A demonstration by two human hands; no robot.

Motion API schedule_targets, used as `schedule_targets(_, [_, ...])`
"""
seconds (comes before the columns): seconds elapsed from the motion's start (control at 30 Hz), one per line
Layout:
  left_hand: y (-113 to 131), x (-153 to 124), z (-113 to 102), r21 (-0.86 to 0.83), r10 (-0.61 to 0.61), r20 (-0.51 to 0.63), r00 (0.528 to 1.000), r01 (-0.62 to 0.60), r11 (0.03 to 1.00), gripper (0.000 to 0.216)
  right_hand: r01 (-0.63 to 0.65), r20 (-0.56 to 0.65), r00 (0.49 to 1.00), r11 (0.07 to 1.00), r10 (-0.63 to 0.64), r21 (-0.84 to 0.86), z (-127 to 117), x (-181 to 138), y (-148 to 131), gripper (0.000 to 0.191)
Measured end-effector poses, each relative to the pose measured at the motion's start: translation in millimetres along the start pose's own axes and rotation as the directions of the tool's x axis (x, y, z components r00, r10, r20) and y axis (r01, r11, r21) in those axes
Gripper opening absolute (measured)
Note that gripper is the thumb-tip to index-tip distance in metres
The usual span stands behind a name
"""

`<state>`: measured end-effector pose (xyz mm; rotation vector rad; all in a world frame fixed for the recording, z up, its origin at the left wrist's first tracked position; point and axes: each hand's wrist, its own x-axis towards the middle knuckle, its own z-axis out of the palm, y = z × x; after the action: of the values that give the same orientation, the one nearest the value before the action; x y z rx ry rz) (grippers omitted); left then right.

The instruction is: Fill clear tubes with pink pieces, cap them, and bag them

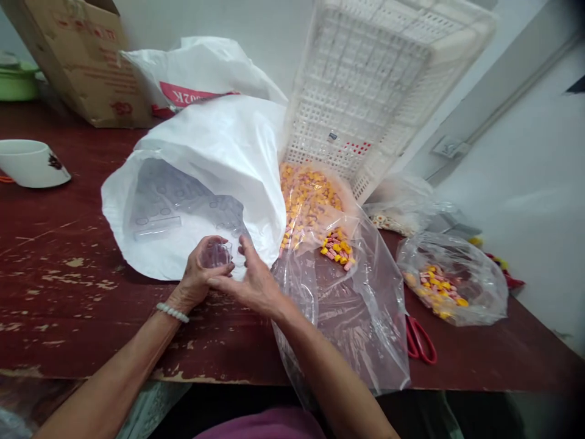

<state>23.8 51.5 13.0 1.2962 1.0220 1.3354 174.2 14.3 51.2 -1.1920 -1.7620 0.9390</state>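
Note:
My left hand (198,274), with a beaded bracelet at its wrist, is wrapped round a transparent plastic cup-like container (217,255) just in front of the mouth of a big white sack (201,137). Close beside it is my right hand (256,277), its fingers apart and its thumb reaching to the left hand's fingertips; I see nothing in it. Inside the sack lie several more transparent plastic tubes or cups (158,228). To the right, a transparent plastic bag (356,317) lies open, with many small yellow and pink pieces (337,247) in it.
A white plastic crate (361,79) leans at the back. On the right are a second bag of pieces (484,286) and red-handled scissors (423,341). A white mug (31,163), a cardboard box (91,73) and a green basin (18,84) stand on the left.

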Motion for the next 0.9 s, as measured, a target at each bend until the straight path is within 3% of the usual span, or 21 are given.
schedule_targets(0.1, [11.3,-15.9,-5.1,-0.228,-0.047,-0.070,0.996,0.030,0.973,0.051,0.045,-0.246,0.965,0.984,-0.088,-0.172,-56.6,-18.1,18.4,0.042])
schedule_targets(0.17, [18.1,-26.7,-11.5,-0.284,-0.088,-0.106,0.990,0.055,0.957,0.050,-0.101,-0.459,0.885,0.931,-0.076,-0.350,-99.9,-22.9,47.4,0.032])
schedule_targets(0.2, [20.8,-31.9,-14.0,-0.296,-0.109,-0.113,0.988,0.071,0.952,0.050,-0.203,-0.503,0.861,0.858,-0.073,-0.472,-120.2,-22.7,64.4,0.032])
schedule_targets(0.3, [25.6,-44.7,-15.0,-0.304,-0.161,-0.093,0.983,0.126,0.944,0.052,-0.279,-0.518,0.852,0.771,-0.076,-0.573,-167.6,-15.7,110.4,0.030])
schedule_targets(0.4, [24.4,-52.5,-9.8,-0.300,-0.194,-0.072,0.978,0.164,0.940,0.056,-0.317,-0.499,0.864,0.706,-0.060,-0.633,-193.6,-11.1,136.7,0.034])
schedule_targets(0.53, [17.5,-60.1,-7.1,-0.305,-0.231,-0.061,0.971,0.203,0.930,0.057,-0.424,-0.532,0.847,0.606,0.002,-0.673,-205.1,-18.1,149.9,0.048])
schedule_targets(0.63, [12.9,-66.9,-7.2,-0.301,-0.232,-0.063,0.971,0.203,0.932,0.055,-0.443,-0.521,0.853,0.561,0.025,-0.699,-194.7,-27.5,153.2,0.052])
schedule_targets(0.77, [10.6,-73.7,-2.5,-0.298,-0.243,-0.059,0.968,0.215,0.930,0.054,-0.294,-0.384,0.922,0.555,-0.049,-0.778,-161.0,-41.8,150.5,0.052])
schedule_targets(0.9, [11.9,-75.6,2.4,-0.302,-0.239,-0.036,0.970,0.218,0.928,0.053,-0.065,-0.258,0.948,0.683,-0.185,-0.728,-140.1,-57.5,145.9,0.048])
